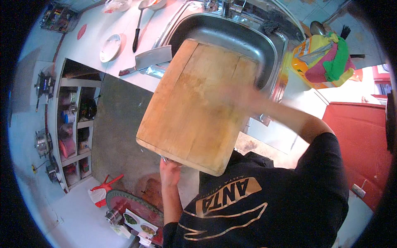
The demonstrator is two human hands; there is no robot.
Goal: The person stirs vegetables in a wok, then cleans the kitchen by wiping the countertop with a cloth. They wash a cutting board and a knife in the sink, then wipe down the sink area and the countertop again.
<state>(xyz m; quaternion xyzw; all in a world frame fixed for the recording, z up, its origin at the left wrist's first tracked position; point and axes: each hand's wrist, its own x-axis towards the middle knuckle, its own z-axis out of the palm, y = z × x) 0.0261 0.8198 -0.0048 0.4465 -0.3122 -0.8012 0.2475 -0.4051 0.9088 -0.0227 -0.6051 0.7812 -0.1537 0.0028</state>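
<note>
A large wooden cutting board [198, 102] is tilted in front of me, its far end over the stainless steel sink [214, 23]. My left hand [171, 172] grips the board's near edge from below, with its fingers mostly hidden under the wood. Across the board's upper face lies my right hand [234, 94], blurred by motion. Whether it presses on the wood or holds anything is too blurred to tell. Damp-looking patches show on the middle of the board. Left of the sink, a cleaver [152, 59] rests at the counter's edge.
A white bowl [110, 48] and a long-handled ladle [136, 34] lie on the counter [93, 40]. Behind the sink stands a faucet [227, 8] beside a dark scrubber [270, 27]. A yellow bag with a green cloth [338, 60] sits right. Shelves [77, 124] stand left.
</note>
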